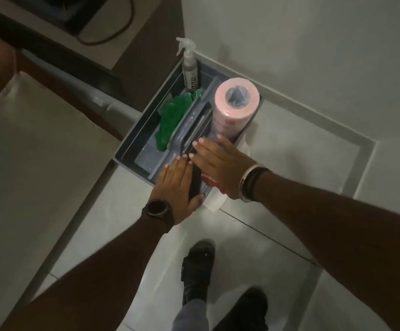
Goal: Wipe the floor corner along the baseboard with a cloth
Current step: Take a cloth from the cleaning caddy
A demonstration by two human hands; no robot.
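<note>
Both hands, left (178,185) and right (220,166), hover flat with fingers spread, grasping nothing, over the grey plastic caddy (132,149). At 12 o'clock inside it stands a pink cloth roll (234,103); a white cloth (214,201) pokes out beneath the right palm.

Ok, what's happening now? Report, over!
Both hands open, left hand and right hand flat above the caddy. Pink cloth roll untouched. Caddy sits in the corner, blocking the baseboard.
</note>
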